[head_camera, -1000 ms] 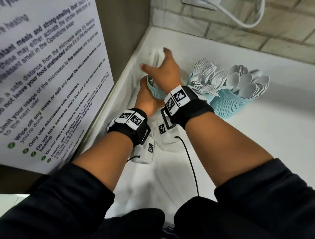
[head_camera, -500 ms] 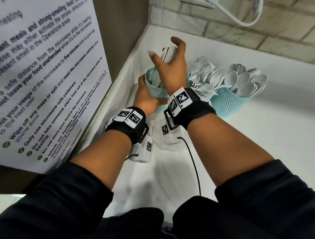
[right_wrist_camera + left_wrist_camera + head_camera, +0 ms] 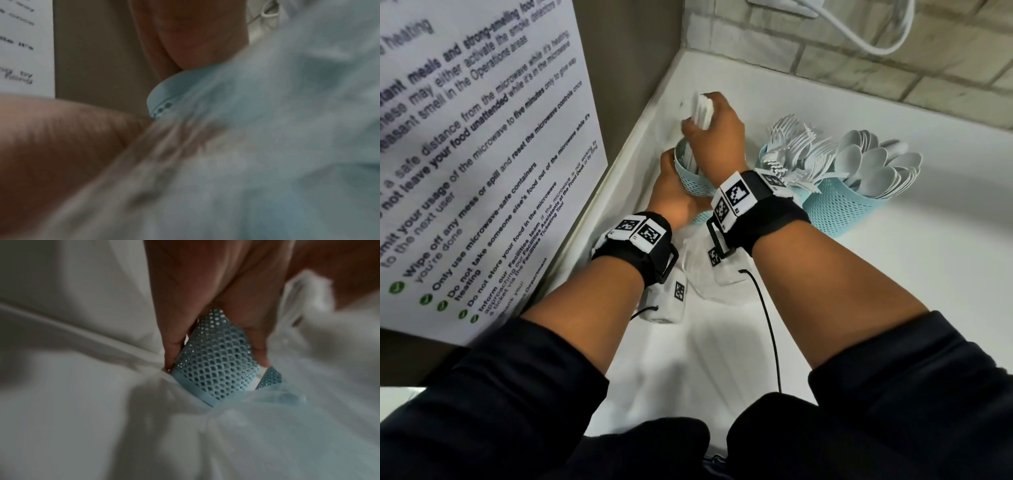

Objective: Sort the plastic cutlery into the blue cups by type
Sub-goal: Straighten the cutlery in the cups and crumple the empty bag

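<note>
Three blue mesh cups stand in the counter's corner. My left hand (image 3: 671, 192) grips the leftmost cup (image 3: 693, 183) round its side; the left wrist view shows the fingers (image 3: 174, 344) on the cup's mesh wall (image 3: 216, 366). My right hand (image 3: 717, 137) holds a bundle of white plastic knives (image 3: 702, 108) upright over that cup, their lower ends inside it. The middle cup (image 3: 765, 154) is packed with white forks (image 3: 801, 147). The right cup (image 3: 846, 209) is full of white spoons (image 3: 876, 164). The right wrist view is blurred, showing only a blue cup rim (image 3: 162, 95).
A clear plastic bag (image 3: 709, 274) lies crumpled on the white counter (image 3: 893, 308) just in front of the cups. A wall with a printed notice (image 3: 476, 164) closes the left side. A tiled wall (image 3: 859, 51) with a white cable (image 3: 876, 37) runs along the back.
My right hand dipped into the left cup, lifted with a bundle of knives, and now sits lower and further left over the cup. The left hand stays on the cup.
</note>
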